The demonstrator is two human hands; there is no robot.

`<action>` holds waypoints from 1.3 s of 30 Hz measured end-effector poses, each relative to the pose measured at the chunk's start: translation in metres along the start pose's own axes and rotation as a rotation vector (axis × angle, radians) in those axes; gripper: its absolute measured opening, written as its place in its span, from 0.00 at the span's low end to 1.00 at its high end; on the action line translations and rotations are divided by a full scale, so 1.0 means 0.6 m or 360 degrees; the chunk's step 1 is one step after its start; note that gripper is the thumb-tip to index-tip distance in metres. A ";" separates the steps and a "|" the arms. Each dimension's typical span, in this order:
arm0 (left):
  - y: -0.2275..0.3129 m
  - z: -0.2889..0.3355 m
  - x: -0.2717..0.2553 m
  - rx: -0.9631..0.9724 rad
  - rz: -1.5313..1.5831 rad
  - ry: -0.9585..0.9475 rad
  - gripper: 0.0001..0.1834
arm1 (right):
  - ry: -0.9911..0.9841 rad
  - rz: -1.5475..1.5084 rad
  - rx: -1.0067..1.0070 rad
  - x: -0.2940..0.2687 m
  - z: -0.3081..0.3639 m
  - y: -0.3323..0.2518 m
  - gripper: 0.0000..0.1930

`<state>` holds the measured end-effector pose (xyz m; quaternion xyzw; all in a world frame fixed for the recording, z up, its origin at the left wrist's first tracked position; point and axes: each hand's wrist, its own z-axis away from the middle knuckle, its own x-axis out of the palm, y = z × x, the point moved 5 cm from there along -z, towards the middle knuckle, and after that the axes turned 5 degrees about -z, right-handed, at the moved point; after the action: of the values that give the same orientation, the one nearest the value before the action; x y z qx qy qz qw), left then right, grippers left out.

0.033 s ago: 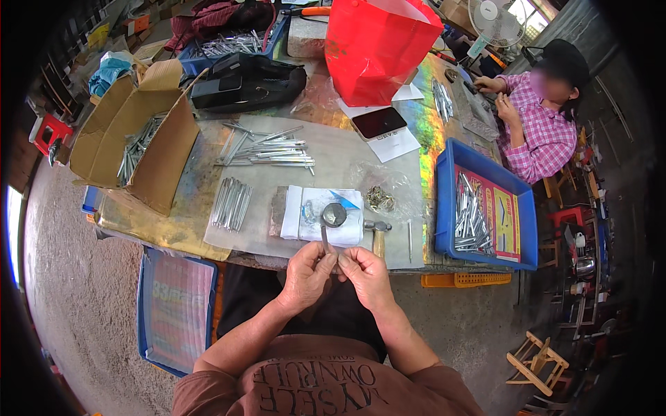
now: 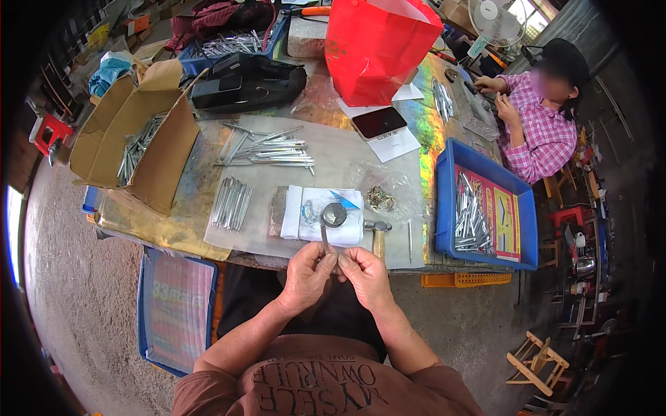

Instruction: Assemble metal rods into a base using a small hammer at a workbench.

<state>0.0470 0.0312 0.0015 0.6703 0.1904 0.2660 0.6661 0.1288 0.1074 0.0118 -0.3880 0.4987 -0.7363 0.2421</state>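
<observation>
At the table's near edge, my left hand and my right hand meet with thumbs and fingertips pinched together. A narrow, dark flat metal strip sticks up from the left fingers. Whatever is between the right fingertips is hidden. Just beyond the hands, a small round dark-rimmed dish sits on a folded white pad. A hammer with a wooden handle lies beside the pad, and a single slim metal rod is further right. Small brass-coloured parts lie on clear plastic behind the hammer.
Metal rods lie in a neat row and a loose pile on the left. A cardboard box and a blue tray flank the work area. Behind are a phone and a red bag. A co-worker sits right.
</observation>
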 end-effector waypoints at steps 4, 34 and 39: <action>-0.006 -0.003 0.002 0.0016 0.0090 0.0050 0.04 | 0.0045 0.0256 -0.0135 -0.003 -0.004 -0.001 0.07; -0.018 -0.010 -0.017 -0.0274 0.0914 0.0214 0.05 | 0.0032 0.0309 0.0017 -0.002 0.000 0.015 0.09; -0.021 -0.009 -0.017 -0.0237 0.0891 0.0186 0.05 | 0.0027 0.0243 0.0049 -0.005 0.000 0.020 0.09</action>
<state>0.0369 0.0300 -0.0123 0.6295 0.0163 0.4909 0.6021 0.1300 0.1048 -0.0005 -0.3388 0.5175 -0.7265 0.2992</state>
